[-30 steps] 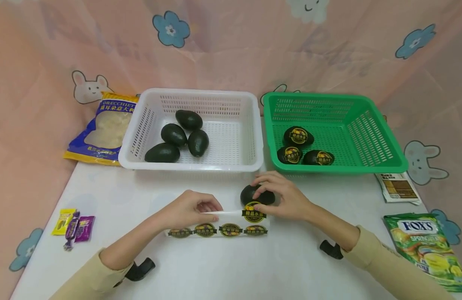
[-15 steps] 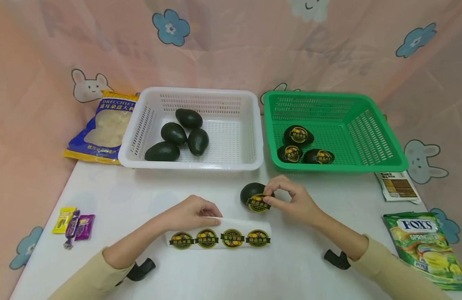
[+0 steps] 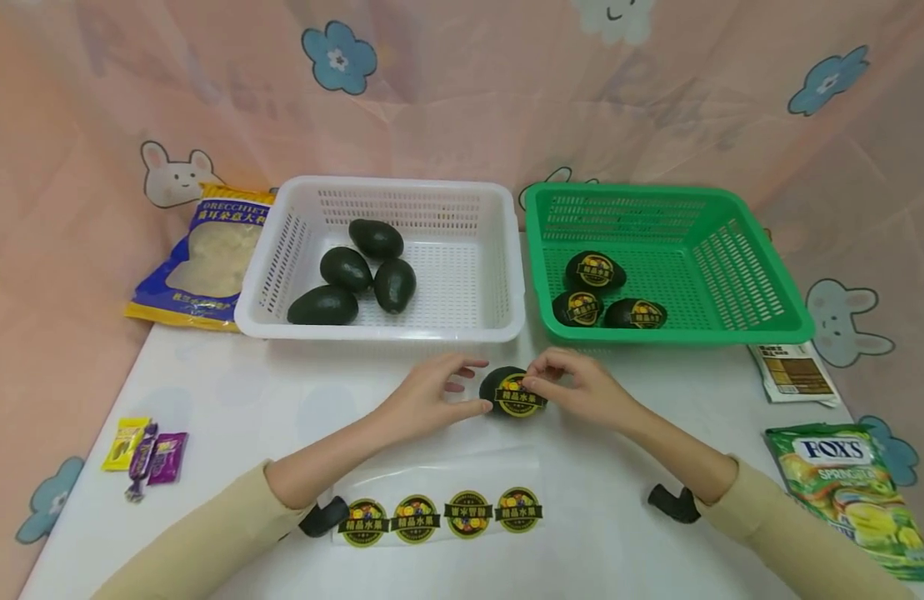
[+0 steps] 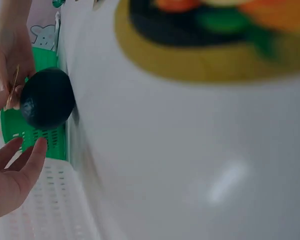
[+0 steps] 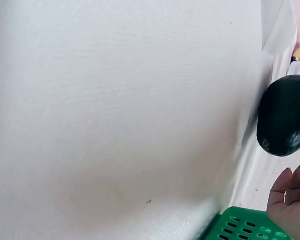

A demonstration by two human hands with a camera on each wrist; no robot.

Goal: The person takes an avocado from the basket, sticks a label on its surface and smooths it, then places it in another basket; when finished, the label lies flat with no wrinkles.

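A dark green avocado lies on the table in front of the baskets. My right hand pinches the edge of a round black-and-gold sticker and holds it over the avocado; in the left wrist view the sticker appears edge-on, standing off the skin. At the avocado's left side is my left hand, thumb and fingers spread and holding nothing. The sticker sheet, with a row of several stickers, lies nearer the front. The right wrist view shows the avocado beside my right fingers.
A white basket holds several plain avocados. The green basket holds 3 avocados with stickers. A pasta bag, small candies, a candy bag and a white-and-brown packet lie around the sides.
My right hand has peeled the sticker off the sheet and brought it over the avocado. My left hand has let go of the sheet and moved right to the avocado; the sheet now lies flatter, nearer the front.
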